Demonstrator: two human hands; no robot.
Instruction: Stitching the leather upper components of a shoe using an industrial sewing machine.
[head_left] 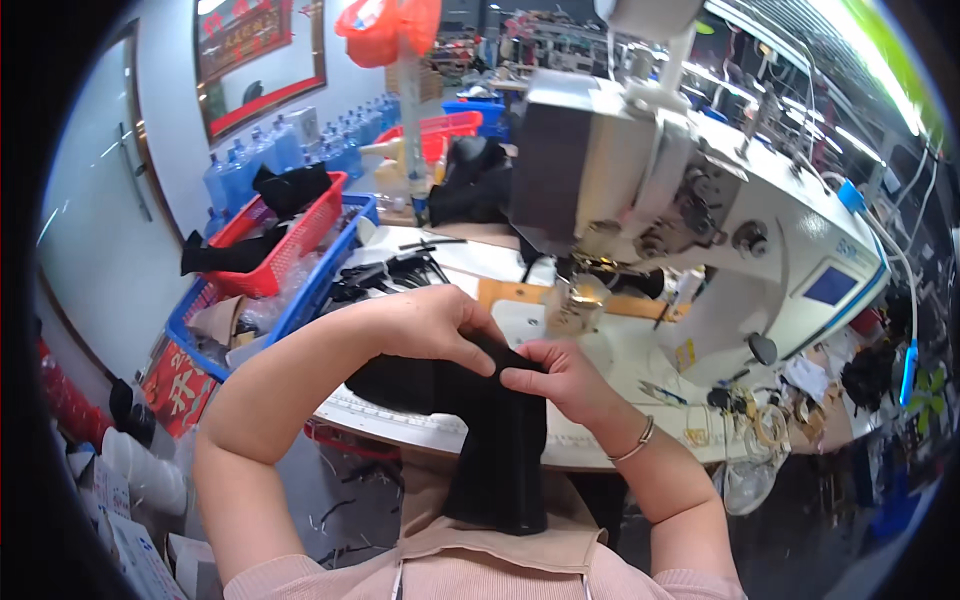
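A piece of black fabric (500,450) is pinched between my two hands just in front of the sewing machine (800,235). My left hand (440,325) grips its upper edge from the left, thumb pointing toward the right thumb. From the other side, my right hand (568,380) closes thumb and fingers on the same edge. One part of the fabric hangs down over the table's front edge against my beige apron (430,500); another spreads left under my left forearm. Beyond my hands is the machine's needle area (580,300), apart from the fabric.
Black strips (390,275) lie on the white table (610,400) at the left. Small thread snips (662,393) rest right of my right hand. Left of the table, a red basket (335,225) with black pieces sits on a blue crate (300,325). A cable (910,300) hangs far right.
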